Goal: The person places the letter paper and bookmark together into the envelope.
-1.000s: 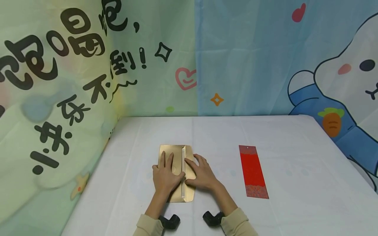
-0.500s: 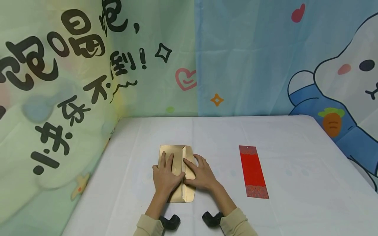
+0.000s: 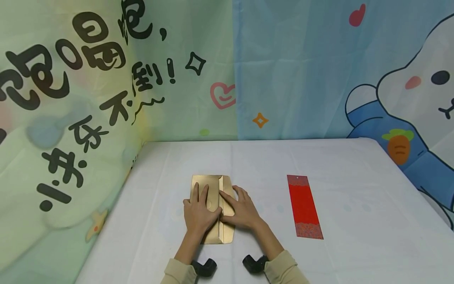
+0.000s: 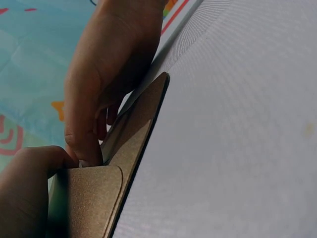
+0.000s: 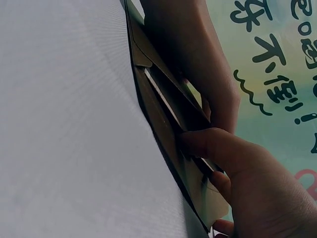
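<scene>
in the head view the gold packet [image 3: 214,195] lies flat near six o'clock on the white-covered worktop [image 3: 354,189]. its lengthwise gap [image 3: 219,183], a white band a second ago, has narrowed to a thin line, so i judge its edges nearly together. my left hand [image 3: 198,217] rests on it, fingers spread and straight; my right hand [image 3: 244,213] comes in from four o'clock, thumb and index spread at the gap, pressing rather than gripping. a red strip [image 3: 305,205] lies apart at four o'clock, unmoved. behind, a green backdrop [image 3: 181,122] with lettering fills ten o'clock, a blue backdrop [image 3: 291,59] with a white animal [image 3: 393,94] two.

in the left wrist view my right hand drops from eleven o'clock, a fingertip at the gap.

in the right wrist view the packet slants from near twelve to five o'clock, my thumb against the gap.
</scene>
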Demonstrator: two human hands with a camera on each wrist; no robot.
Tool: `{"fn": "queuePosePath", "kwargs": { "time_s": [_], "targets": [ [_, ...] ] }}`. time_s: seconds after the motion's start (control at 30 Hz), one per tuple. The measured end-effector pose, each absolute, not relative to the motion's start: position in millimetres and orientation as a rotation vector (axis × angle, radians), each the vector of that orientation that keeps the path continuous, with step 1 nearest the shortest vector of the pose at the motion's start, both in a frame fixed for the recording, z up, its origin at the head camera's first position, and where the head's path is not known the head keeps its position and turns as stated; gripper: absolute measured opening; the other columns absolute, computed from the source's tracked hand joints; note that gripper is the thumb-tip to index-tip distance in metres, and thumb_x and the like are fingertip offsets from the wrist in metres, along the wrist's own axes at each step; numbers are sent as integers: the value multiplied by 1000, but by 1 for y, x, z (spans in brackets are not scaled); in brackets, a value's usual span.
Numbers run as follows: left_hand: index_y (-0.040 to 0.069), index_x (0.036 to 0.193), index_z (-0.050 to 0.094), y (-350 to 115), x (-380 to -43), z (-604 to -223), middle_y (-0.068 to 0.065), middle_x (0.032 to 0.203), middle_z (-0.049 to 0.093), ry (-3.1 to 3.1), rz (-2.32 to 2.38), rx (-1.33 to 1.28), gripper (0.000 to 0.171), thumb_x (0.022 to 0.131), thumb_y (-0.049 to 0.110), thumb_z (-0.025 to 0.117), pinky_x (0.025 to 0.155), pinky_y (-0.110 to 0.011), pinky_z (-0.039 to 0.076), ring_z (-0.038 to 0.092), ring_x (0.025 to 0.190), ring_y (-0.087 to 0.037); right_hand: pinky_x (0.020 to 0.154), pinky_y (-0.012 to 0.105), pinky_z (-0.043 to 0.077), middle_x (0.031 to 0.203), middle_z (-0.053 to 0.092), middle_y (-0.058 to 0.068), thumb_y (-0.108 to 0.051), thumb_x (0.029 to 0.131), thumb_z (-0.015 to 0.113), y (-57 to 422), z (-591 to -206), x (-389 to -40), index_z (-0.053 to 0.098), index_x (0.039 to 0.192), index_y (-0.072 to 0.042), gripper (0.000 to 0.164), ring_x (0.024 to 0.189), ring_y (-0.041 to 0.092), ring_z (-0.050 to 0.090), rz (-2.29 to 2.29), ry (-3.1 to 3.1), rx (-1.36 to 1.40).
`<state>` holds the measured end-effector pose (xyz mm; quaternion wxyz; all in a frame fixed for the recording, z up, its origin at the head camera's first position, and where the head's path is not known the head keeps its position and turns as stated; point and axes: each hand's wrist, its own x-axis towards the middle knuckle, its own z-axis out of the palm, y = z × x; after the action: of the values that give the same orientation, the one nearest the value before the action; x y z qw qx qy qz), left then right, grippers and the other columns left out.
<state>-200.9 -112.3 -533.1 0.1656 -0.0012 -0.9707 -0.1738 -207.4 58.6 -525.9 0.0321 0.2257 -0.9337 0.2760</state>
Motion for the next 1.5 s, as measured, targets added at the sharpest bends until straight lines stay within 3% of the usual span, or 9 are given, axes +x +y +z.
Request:
{"fn": "queuePosePath", "kwargs": {
  "time_s": [0.27, 0.6, 1.03, 1.23, 1.4, 1.5],
  "targets": [
    [22, 137, 46, -112, -201, -533, -10, 147, 31, -2748, -484, -16, 81, 64, 55, 60, 67, -38, 37, 43, 78, -35, 97, 54, 29, 142, 27, 19, -53, 69, 59, 59, -527, -207, 41, 141, -26, 79, 129, 37, 27, 834, -2870, 692],
    [21, 136, 47, -112, -200, -531, -10, 147, 31, -2743, -487, -13, 81, 64, 54, 62, 68, -40, 37, 42, 78, -35, 91, 55, 33, 135, 34, 24, -49, 68, 63, 58, -525, -206, 48, 136, -19, 76, 122, 42, 33, 824, -2761, 738],
    [21, 137, 47, -111, -199, -532, -9, 147, 30, -2765, -501, 0, 81, 65, 54, 62, 67, -40, 38, 42, 79, -35, 97, 54, 30, 141, 29, 22, -52, 71, 61, 60, -524, -205, 44, 139, -19, 78, 128, 40, 27, 819, -2865, 711],
    [20, 137, 46, -112, -199, -533, -10, 147, 30, -2762, -480, 0, 82, 65, 56, 61, 69, -40, 37, 43, 79, -35, 94, 56, 31, 139, 31, 22, -37, 76, 66, 68, -521, -205, 48, 135, -14, 66, 127, 40, 26, 1070, -2742, 653],
    [20, 136, 48, -112, -199, -535, -10, 146, 31, -2729, -500, -18, 81, 64, 55, 61, 70, -41, 35, 43, 78, -35, 89, 53, 33, 127, 45, 21, -9, 76, 69, 101, -511, -207, 62, 118, -7, 43, 114, 39, 37, 1190, -2492, 447],
    [20, 135, 48, -112, -201, -535, -10, 146, 32, -2710, -515, -19, 81, 63, 54, 61, 69, -40, 35, 43, 77, -35, 86, 50, 34, 120, 51, 21, -1, 75, 66, 134, -507, -207, 67, 109, -4, 34, 109, 38, 40, 1148, -2413, 256]
  ]
}}
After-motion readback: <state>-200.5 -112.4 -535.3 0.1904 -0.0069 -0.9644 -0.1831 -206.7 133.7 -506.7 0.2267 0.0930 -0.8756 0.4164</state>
